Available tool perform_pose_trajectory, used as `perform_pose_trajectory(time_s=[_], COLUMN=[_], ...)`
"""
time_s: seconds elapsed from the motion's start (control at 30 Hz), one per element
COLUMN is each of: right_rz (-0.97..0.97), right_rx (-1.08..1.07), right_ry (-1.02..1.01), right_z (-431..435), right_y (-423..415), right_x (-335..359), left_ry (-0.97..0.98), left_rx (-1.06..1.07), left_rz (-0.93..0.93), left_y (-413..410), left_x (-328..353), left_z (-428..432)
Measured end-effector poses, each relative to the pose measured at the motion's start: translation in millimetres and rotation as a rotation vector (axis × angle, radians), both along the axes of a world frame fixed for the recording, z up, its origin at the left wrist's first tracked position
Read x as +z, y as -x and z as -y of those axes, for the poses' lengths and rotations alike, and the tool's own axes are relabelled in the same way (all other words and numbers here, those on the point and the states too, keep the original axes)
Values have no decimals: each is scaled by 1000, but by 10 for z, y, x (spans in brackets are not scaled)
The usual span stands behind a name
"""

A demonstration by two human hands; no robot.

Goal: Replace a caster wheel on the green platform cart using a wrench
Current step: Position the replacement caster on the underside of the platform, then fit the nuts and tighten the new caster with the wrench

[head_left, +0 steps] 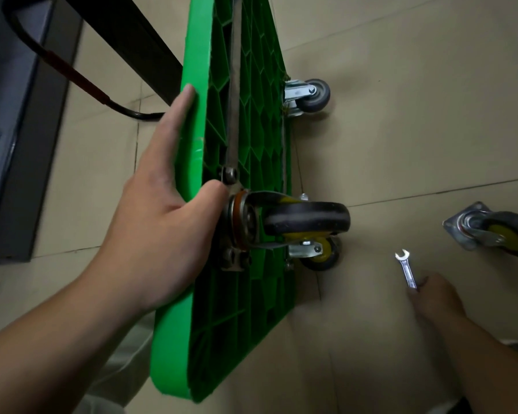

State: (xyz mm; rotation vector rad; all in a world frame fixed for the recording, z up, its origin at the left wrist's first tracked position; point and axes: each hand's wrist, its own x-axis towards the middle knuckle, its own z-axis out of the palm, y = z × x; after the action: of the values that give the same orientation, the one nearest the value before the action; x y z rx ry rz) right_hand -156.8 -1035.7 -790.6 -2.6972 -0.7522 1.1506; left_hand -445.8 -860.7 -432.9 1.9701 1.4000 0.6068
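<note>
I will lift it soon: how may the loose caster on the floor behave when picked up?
The loose caster has a metal plate, so it is probably heavy for its size. Its wheel may swing under the plate. Lying sideways, it should not roll.

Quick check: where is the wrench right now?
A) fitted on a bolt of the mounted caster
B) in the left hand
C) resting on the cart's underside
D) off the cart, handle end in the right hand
D: the wrench sits over the floor tiles right of the cart, its handle end pinched by the right hand, while the left hand grips the cart's edge.
</note>
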Motion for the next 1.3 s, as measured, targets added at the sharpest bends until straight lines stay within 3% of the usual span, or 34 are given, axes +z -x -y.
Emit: perform_pose_trajectory(time_s=[0.17,0.3,0.6,0.8,0.97,1.3], right_rz=[-44,-114,-209,-822,-1079,-996], right_rx=[23,-23,15,-139,-294,-303], right_ry=[79,-98,-535,-641,-755,-833], right_z=[-90,-250,-654,-237,-114,-225], right_y=[34,105,620,1184,1305,1269], right_x=[100,536,2910,4109,4329,4060], left_ry=[27,61,152,155,150,122], left_rx=[38,63,38,3,-47,-34], left_rz=[-9,-36,18,78,105,80], left_y=[6,-21,19,102,223,232], left_x=[12,58,118,35,-51,-47], left_z=[7,14,46,9,-10,35])
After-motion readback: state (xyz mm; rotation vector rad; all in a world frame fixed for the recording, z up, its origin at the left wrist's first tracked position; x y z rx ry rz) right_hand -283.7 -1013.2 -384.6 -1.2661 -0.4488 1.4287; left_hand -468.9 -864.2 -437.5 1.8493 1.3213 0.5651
